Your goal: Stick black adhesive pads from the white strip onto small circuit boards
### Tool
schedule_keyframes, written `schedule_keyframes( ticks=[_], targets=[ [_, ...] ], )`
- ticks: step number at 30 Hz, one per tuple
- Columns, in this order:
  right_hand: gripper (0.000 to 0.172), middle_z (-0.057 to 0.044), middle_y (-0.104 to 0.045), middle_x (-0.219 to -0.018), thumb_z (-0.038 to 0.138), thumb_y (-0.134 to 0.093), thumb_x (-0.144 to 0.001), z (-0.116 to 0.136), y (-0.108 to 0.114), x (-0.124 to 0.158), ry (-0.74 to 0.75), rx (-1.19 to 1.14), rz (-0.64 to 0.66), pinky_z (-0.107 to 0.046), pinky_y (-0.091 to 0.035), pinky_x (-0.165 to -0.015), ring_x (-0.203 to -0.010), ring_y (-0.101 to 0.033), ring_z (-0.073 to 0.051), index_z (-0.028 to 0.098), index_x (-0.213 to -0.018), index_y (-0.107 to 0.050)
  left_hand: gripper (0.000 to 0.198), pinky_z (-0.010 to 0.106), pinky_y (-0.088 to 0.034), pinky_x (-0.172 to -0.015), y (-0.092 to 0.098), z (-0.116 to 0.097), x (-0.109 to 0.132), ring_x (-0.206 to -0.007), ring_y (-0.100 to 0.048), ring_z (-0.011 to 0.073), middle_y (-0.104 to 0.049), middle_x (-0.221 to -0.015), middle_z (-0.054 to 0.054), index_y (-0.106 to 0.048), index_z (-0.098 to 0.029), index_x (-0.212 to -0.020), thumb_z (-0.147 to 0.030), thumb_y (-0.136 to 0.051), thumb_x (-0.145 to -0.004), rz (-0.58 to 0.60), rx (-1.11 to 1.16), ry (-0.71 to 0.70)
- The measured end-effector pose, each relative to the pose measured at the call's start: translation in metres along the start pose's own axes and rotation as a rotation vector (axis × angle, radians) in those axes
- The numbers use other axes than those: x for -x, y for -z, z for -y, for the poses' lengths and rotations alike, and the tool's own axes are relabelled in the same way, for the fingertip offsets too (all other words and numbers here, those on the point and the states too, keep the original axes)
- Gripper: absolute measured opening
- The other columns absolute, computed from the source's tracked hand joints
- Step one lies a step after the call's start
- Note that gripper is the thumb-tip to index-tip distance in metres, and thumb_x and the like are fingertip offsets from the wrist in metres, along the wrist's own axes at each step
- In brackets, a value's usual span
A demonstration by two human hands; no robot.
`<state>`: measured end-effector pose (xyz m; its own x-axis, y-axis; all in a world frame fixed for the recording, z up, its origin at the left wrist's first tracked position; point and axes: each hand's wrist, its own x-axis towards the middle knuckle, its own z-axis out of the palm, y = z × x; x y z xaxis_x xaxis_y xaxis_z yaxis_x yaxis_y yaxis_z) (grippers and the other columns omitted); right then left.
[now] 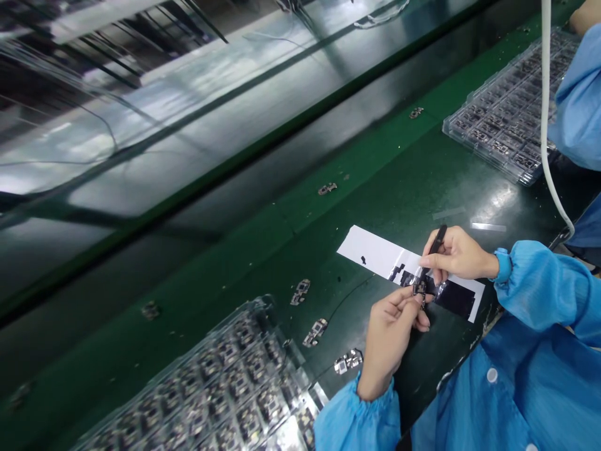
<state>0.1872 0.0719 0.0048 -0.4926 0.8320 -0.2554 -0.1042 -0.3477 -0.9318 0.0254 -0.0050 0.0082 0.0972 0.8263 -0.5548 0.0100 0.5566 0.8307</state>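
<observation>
No legible text, brand, number or sign. Any markings on the small circuit boards or white sheet too fine to read.

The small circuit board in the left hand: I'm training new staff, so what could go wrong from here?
The black tool in the right hand might slip and scratch the small circuit board pinched in the left hand. The left sleeve could brush the loose board lying close by it.
</observation>
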Motion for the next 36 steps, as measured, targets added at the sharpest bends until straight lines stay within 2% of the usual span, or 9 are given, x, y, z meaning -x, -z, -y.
schedule_keyframes(
  ticks=[6,11,14,21,24,27,29,33,36],
  targets=[
    [0.032,0.004,-0.056,-0.050,0.038,-0.074,-0.066,-0.001,-0.003,0.006,0.088,0.079,0.002,-0.019,-0.045,-0.036,-0.040,-0.058,-0.010,0.015,-0.070,-0.052,0.031,0.019,-0.037,-0.045,0.000,0.003,0.000,-0.041,-0.049,0.0082,-0.060,-0.049,0.002,-0.069,-0.012,-0.079,-0.042,-0.063,-0.077,-0.019,-0.047,-0.021],
    [0.020,0.000,-0.060,-0.052,0.034,-0.067,-0.075,0.003,-0.003,0.016,0.377,0.453,-0.033,-0.022,-0.045,-0.043,-0.043,-0.056,-0.011,0.015,-0.072,-0.061,0.030,0.019,-0.036,-0.045,0.001,0.006,0.001,-0.040,-0.047,0.0084,-0.057,-0.045,0.000,-0.069,-0.012,-0.077,-0.041,-0.059,-0.079,-0.032,-0.100,-0.064],
    [0.020,-0.004,-0.064,-0.057,0.035,-0.063,-0.078,0.012,0.001,0.019,0.494,0.523,-0.114,-0.024,-0.046,-0.046,-0.048,-0.059,-0.012,0.015,-0.073,-0.064,0.031,0.019,-0.036,-0.045,0.000,0.007,0.000,-0.040,-0.047,0.0086,-0.058,-0.045,0.001,-0.069,-0.012,-0.075,-0.042,-0.061,-0.078,-0.053,-0.075,-0.056],
    [0.033,0.000,-0.060,-0.052,0.044,-0.072,-0.069,0.023,0.031,-0.007,0.384,0.258,-0.406,-0.024,-0.051,-0.043,-0.043,-0.060,-0.013,0.014,-0.073,-0.058,0.033,0.019,-0.040,-0.045,0.007,-0.004,0.006,-0.043,-0.049,0.0085,-0.059,-0.049,0.001,-0.068,-0.012,-0.076,-0.045,-0.064,-0.074,-0.109,0.000,-0.017],
    [0.038,0.001,-0.058,-0.046,0.044,-0.076,-0.063,0.014,0.045,-0.026,0.283,0.137,-0.406,-0.022,-0.048,-0.036,-0.038,-0.059,-0.013,0.014,-0.072,-0.055,0.035,0.021,-0.044,-0.047,0.041,-0.027,-0.003,-0.046,-0.053,0.0098,-0.060,-0.053,0.001,-0.067,-0.012,-0.082,-0.045,-0.068,-0.070,-0.289,-0.049,-0.134],
    [0.039,0.001,-0.057,-0.043,0.043,-0.077,-0.062,0.005,0.049,-0.035,0.224,0.082,-0.383,-0.020,-0.045,-0.032,-0.037,-0.058,-0.013,0.013,-0.071,-0.054,0.035,0.023,-0.048,-0.049,0.099,-0.057,-0.033,-0.051,-0.056,0.0107,-0.060,-0.061,-0.001,-0.065,-0.013,-0.087,-0.040,-0.069,-0.067,-0.606,-0.152,-0.252],
    [0.038,0.001,-0.057,-0.042,0.042,-0.077,-0.063,0.002,0.047,-0.035,0.208,0.095,-0.377,-0.020,-0.045,-0.033,-0.037,-0.058,-0.013,0.013,-0.072,-0.055,0.030,0.023,-0.049,-0.050,0.142,-0.073,-0.059,-0.050,-0.055,0.0094,-0.060,-0.066,-0.001,-0.063,-0.013,-0.089,-0.035,-0.063,-0.070,-0.798,-0.312,-0.213],
    [0.038,0.000,-0.058,-0.044,0.043,-0.077,-0.062,-0.002,0.043,-0.032,0.170,0.139,-0.398,-0.021,-0.046,-0.034,-0.038,-0.058,-0.013,0.013,-0.073,-0.057,0.024,0.029,-0.048,-0.052,0.205,-0.090,-0.097,-0.054,-0.057,0.0148,-0.061,-0.067,0.004,-0.061,-0.008,-0.090,-0.025,-0.059,-0.072,-0.951,-0.506,-0.181],
    [0.039,-0.002,-0.059,-0.045,0.046,-0.075,-0.063,-0.003,0.043,-0.032,0.159,0.170,-0.401,-0.022,-0.047,-0.035,-0.039,-0.058,-0.013,0.013,-0.073,-0.058,0.033,0.039,-0.050,-0.072,0.221,-0.094,-0.112,-0.085,-0.062,0.0262,-0.065,-0.084,0.013,-0.061,-0.006,-0.097,-0.024,-0.065,-0.070,-0.967,-0.686,-0.230]
  ],
)
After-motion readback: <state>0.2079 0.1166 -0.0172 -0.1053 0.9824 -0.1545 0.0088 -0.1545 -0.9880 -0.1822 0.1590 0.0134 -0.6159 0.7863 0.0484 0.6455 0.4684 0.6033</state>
